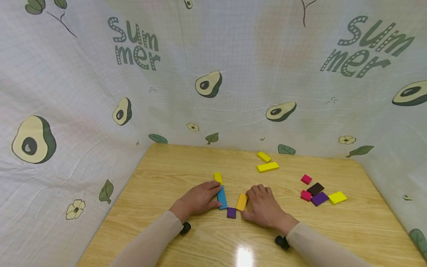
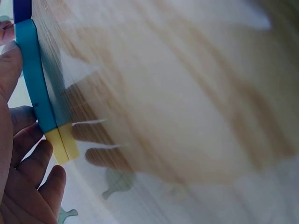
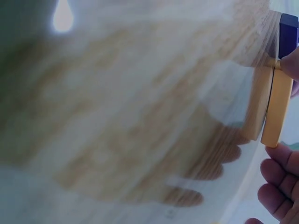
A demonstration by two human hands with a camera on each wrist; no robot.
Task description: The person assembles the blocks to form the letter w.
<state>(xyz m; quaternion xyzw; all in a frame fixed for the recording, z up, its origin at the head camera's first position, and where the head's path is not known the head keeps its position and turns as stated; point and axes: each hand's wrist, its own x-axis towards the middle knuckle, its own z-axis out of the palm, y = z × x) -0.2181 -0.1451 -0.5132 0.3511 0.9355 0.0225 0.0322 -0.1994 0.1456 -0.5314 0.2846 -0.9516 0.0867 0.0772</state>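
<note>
My left hand (image 1: 200, 198) holds a long blue block (image 1: 221, 197) flat on the table, its thumb near the lower end and its fingertips by the upper end. A yellow block (image 1: 217, 178) touches the blue one's far end; the left wrist view shows their joint, with the yellow block (image 2: 57, 145) beside the fingertips. My right hand (image 1: 265, 207) pinches an orange block (image 1: 241, 202) lengthwise between thumb and finger. In the right wrist view the orange block (image 3: 277, 107) leans slightly away from its reflection. A small purple block (image 1: 231, 213) sits between the blue and orange blocks' lower ends.
Two yellow blocks (image 1: 268, 167) lie at the back of the wooden table (image 1: 173, 159). To the right are two red blocks (image 1: 306, 179), a dark brown block (image 1: 315, 189), another purple block (image 1: 319, 199) and a yellow one (image 1: 337, 197). A printed curtain (image 1: 240, 111) surrounds the table.
</note>
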